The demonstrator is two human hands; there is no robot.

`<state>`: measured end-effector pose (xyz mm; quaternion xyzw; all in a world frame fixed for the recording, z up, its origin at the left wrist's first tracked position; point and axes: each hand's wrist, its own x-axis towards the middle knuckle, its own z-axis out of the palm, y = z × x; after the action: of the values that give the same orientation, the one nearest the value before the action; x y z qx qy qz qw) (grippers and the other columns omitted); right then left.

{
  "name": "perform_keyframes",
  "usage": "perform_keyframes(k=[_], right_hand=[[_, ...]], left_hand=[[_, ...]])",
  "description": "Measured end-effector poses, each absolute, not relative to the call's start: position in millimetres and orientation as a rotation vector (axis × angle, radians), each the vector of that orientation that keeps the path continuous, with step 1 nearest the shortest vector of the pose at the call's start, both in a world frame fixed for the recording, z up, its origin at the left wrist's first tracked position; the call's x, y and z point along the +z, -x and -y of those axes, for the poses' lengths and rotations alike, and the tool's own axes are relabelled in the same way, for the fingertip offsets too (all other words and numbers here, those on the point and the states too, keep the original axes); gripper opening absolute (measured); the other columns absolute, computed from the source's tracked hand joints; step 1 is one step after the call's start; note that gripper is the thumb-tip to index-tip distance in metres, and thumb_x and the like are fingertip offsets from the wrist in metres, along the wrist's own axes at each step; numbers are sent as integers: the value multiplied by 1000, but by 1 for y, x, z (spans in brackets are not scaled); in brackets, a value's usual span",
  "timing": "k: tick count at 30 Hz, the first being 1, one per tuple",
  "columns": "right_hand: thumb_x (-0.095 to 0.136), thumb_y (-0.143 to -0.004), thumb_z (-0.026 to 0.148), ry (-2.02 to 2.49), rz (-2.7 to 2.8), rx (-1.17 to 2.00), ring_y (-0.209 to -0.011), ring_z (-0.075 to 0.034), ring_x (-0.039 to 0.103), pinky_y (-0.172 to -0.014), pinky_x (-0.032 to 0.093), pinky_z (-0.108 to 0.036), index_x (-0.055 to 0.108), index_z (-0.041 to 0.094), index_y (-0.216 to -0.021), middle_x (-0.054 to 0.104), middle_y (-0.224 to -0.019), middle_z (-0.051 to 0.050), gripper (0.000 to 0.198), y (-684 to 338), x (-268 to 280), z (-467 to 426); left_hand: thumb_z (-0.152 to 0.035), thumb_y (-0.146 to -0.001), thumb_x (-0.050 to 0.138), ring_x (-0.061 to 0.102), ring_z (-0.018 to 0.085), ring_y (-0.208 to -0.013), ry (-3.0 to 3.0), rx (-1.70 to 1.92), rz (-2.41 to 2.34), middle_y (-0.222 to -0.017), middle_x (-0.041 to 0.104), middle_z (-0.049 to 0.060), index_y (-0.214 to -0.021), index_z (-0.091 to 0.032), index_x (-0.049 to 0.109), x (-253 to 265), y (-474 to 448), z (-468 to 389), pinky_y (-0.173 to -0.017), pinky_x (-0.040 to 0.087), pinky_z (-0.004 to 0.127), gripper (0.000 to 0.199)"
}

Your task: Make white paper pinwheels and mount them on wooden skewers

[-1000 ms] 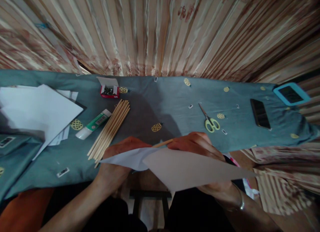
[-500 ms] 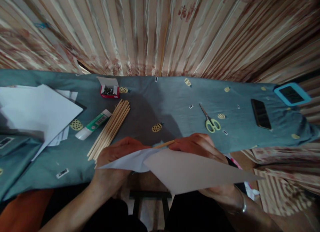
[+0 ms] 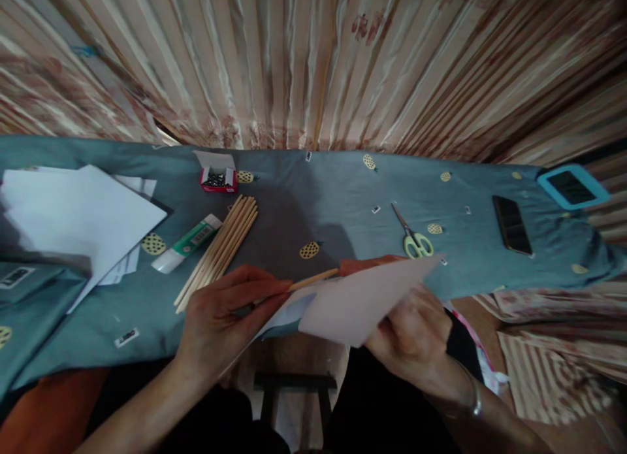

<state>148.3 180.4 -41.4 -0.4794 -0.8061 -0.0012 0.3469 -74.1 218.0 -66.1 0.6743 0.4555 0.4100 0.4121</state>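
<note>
My left hand (image 3: 230, 310) pinches the near end of a thin wooden stick (image 3: 315, 279) between thumb and fingers, with the edge of a white sheet of paper (image 3: 360, 300) against it. The paper is bent and stands up at an angle over the table's front edge. Behind and beneath it is my right hand (image 3: 414, 326), closed on the sheet; some of its fingers are hidden by the paper. A bundle of wooden sticks (image 3: 220, 251) lies just beyond my left hand.
A glue stick (image 3: 189, 243), a red box of small metal pieces (image 3: 218, 178) and stacked white paper (image 3: 73, 212) lie left on the cloth-covered table (image 3: 274, 225). Green-handled scissors (image 3: 416, 243), a phone (image 3: 512, 224) and a blue-framed device (image 3: 573, 184) are to the right.
The paper's right part has swung up and leftward, its corner lifted. My right hand has shifted lower behind it. My left fingers now pinch the stick more visibly.
</note>
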Motion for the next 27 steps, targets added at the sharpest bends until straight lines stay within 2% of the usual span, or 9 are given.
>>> perform_keyframes(k=[3,7,13,18,22,27], right_hand=[[62,-88,7,1194,2014,16,-88,-20,70,-79,53,-36,60,19,-114,75,-97,-7,29,-145,-40,-186],[58,-91,10,1230,1987,244,-93,-20,70,-82,53,-36,64,20,-110,75,-102,-6,23,-145,-38,-192],[60,-91,16,1288,1940,560,-85,-17,70,-77,53,-33,69,23,-95,75,-88,0,13,-152,-42,-199],[63,-89,22,1388,1843,740,-88,-18,70,-79,52,-33,73,22,-100,76,-91,-2,15,-156,-41,-202],[67,-86,27,1433,1758,963,-78,-15,67,-73,51,-30,75,22,-96,75,-87,0,14,-163,-39,-212],[70,-80,32,1446,1680,1268,-67,-13,60,-63,48,-26,73,17,-90,69,-76,0,18,-174,-42,-232]], left_hand=[[-26,-83,69,69,15,-66,-1693,963,-1178,-78,75,2,-85,-29,82,-67,74,-219,-57,52,22,14],[-28,-81,67,69,17,-66,-1681,890,-1206,-78,75,3,-82,-27,82,-66,73,-219,-57,52,23,15],[-20,-76,64,69,16,-67,-1641,926,-1181,-80,76,3,-80,-25,82,-70,72,-220,-59,52,23,19],[-20,-75,64,68,17,-67,-1561,886,-1171,-77,75,3,-75,-24,80,-78,69,-219,-61,51,25,16],[-23,-72,71,68,20,-74,-1430,870,-1162,-75,74,2,-68,-24,77,-84,64,-213,-70,51,28,8],[-27,-71,73,58,15,-60,-1154,832,-1084,-61,66,2,-60,-20,74,-84,51,-203,-58,46,25,13]])
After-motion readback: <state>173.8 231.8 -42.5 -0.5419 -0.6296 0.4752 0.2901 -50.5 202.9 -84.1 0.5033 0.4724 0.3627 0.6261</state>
